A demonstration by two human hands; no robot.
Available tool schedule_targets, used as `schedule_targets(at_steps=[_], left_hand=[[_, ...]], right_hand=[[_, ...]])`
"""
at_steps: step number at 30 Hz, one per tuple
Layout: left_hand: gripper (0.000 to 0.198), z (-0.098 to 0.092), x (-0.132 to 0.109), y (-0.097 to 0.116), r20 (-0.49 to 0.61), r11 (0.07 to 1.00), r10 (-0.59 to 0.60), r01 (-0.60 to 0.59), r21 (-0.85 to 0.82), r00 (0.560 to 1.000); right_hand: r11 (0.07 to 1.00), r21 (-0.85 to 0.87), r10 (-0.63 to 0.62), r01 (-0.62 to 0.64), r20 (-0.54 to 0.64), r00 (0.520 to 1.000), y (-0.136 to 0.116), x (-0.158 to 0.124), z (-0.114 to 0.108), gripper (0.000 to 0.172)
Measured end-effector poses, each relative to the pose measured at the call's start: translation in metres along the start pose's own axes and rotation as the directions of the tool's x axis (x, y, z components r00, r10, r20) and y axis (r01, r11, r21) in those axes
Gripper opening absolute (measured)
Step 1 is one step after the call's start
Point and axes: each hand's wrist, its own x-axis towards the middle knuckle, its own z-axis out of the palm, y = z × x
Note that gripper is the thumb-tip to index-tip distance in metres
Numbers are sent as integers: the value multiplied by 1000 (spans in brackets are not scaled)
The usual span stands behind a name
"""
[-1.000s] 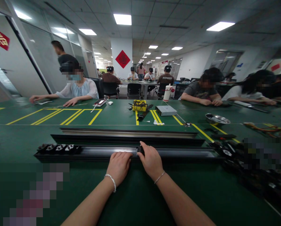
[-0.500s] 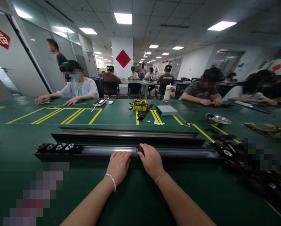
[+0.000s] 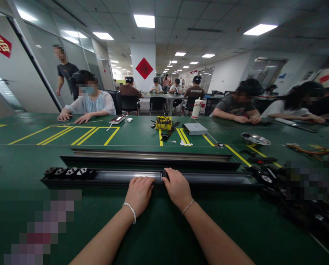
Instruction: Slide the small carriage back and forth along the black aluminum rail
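Observation:
A long black channel (image 3: 219, 179) with a shiny inner face lies across the green table in front of me. Several black modules with white tops (image 3: 70, 172) sit in its left end. My left hand (image 3: 140, 192) is closed over the channel's near edge at the middle, its fingers curled inside. Just to the right, my right hand (image 3: 178, 186) grips a small black block (image 3: 163, 174) in the channel between thumb and fingers. Much of that block is hidden by the hand.
A second long channel (image 3: 150, 160) lies parallel just beyond. At the right is a pile of black parts (image 3: 266, 179). Farther back are a metal bowl (image 3: 255, 139), a grey box (image 3: 194, 129) and a yellow cable-wrapped item (image 3: 164, 123). Co-workers sit across the table.
My hands and the channel stay almost in place. Across the table, a co-worker's hand at the left has drawn inward, and a standing person behind shows more fully.

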Motion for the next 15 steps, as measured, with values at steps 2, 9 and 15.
schedule_targets(at_steps=[2, 9, 15], left_hand=[[20, 0, 0, 0, -3, 1000, 1, -1, 1, 1000], [20, -1, 0, 0, 4, 1000, 3, -3, 6, 1000], [20, 0, 0, 0, 17, 1000, 1, -1, 13, 1000]], right_hand=[[1000, -2, 2, -2, 2, 1000, 0, 0, -1, 31], [1000, -15, 0, 0, -6, 1000, 0, 0, -1, 30], [999, 5, 38, -39, 23, 999, 2, 1, -4, 33]])
